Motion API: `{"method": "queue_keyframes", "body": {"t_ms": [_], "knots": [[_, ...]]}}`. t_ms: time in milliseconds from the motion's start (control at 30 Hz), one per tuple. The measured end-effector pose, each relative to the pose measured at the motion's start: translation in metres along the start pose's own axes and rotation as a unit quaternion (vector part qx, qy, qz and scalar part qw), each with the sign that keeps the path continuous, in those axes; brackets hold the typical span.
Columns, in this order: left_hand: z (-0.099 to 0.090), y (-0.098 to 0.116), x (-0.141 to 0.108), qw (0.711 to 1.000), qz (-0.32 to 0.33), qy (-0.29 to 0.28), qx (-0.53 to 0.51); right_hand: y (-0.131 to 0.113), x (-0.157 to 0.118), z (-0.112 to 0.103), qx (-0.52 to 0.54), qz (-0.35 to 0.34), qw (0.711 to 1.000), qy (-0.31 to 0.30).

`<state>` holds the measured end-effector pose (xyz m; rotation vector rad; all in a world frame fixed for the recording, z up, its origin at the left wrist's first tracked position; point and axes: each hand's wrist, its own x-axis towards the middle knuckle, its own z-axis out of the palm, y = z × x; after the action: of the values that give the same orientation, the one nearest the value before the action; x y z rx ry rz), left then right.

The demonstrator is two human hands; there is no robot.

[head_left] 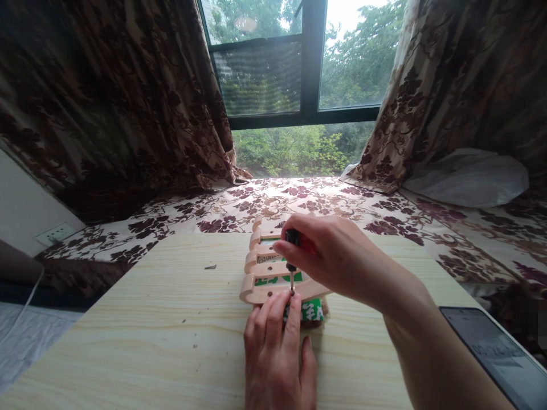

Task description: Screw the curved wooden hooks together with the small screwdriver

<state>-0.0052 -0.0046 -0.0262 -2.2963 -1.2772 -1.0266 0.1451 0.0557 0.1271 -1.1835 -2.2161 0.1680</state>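
- My right hand point(325, 246) is closed around the handle of a screwdriver point(291, 265), thumb along one side, shaft held close to upright, I judge so that the push runs straight down
- My left hand point(277, 348) lies palm down below it, fingers extended and thumb held apart; index and middle fingertips flank the driver's tip, probably to keep it from slipping, though I cannot tell whether they pinch anything
- Under both hands sits the slatted wooden piece point(277, 267), toward the far edge of the tabletop point(128, 319) and about midway between its sides; the tip stands at its nearest slat, and dark round spots mark the slats' left ends
- A green packet point(313, 311) with white lettering shows through the gaps and pokes out at the near side, so it lies beneath the wood, seemingly as a prop
- Left of the wood, a small dark screw-like piece point(210, 267) lies apart, with dark specks point(195, 346) scattered nearer me
- A phone point(487, 347) rests along the tabletop's right edge, beside my forearm, its digits facing up, perhaps for easy reading
- Beyond the far edge, floral cloth point(294, 196) covers the ledge below the window point(310, 74)
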Motion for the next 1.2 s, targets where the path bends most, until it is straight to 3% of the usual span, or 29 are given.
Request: {"method": "queue_keyframes", "body": {"t_ms": [167, 400, 633, 867, 1200], "knots": [[0.0002, 0.0001, -0.0003, 1.000, -0.004, 0.005, -0.003, -0.0012, -0.0010, 0.0017, 0.024, -0.042, 0.999, -0.013], [0.0018, 0.0004, -0.0007, 1.000, -0.006, 0.003, -0.009, 0.0019, 0.0022, 0.0013, -0.006, 0.015, 1.000, 0.004], [0.0006, 0.0002, 0.0008, 1.000, -0.003, 0.004, -0.012, -0.0007, -0.0024, -0.0002, 0.050, -0.040, 0.998, -0.018], [0.0005, 0.0002, -0.0004, 1.000, -0.013, -0.001, -0.015, 0.0034, 0.0033, 0.0035, 0.000, 0.016, 1.000, 0.009], [-0.0001, 0.0016, 0.0009, 1.000, -0.003, -0.004, -0.005, 0.0016, 0.0009, 0.0028, 0.037, -0.027, 0.999, -0.006]]}}
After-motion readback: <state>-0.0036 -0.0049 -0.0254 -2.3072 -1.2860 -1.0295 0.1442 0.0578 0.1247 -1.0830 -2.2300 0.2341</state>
